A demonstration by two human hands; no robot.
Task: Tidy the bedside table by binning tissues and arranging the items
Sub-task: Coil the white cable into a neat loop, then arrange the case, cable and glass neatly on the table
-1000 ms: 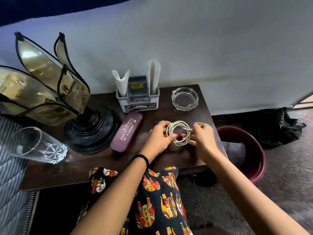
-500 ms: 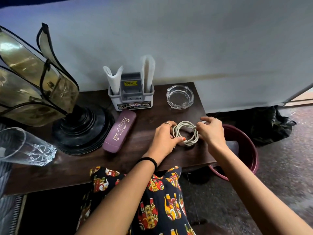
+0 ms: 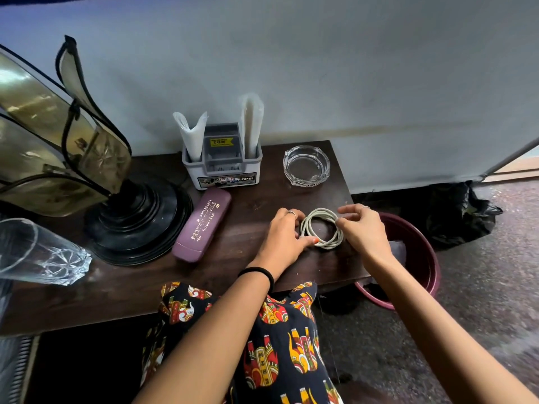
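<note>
1. In the head view, we see the coiled off-white cable (image 3: 322,227) lying flat on the dark wooden surface (image 3: 122,290) near its right front corner, directly between our two hands.
2. Our left hand (image 3: 284,234) rests on the surface at the coil's left edge, its thumb pressing the near side of the loop.
3. Our right hand (image 3: 361,228) pinches the coil's right edge between thumb and fingertips, so both hands close on the cable from opposite sides.
4. The coil is round, so no long axis matters; we judge the right hand better placed to lift it.
5. Leftward lie the purple spectacle case (image 3: 202,224) and the grey plastic tissue holder (image 3: 222,166); the maroon plastic bin (image 3: 427,258) sits on the floor just right of the surface.
</note>
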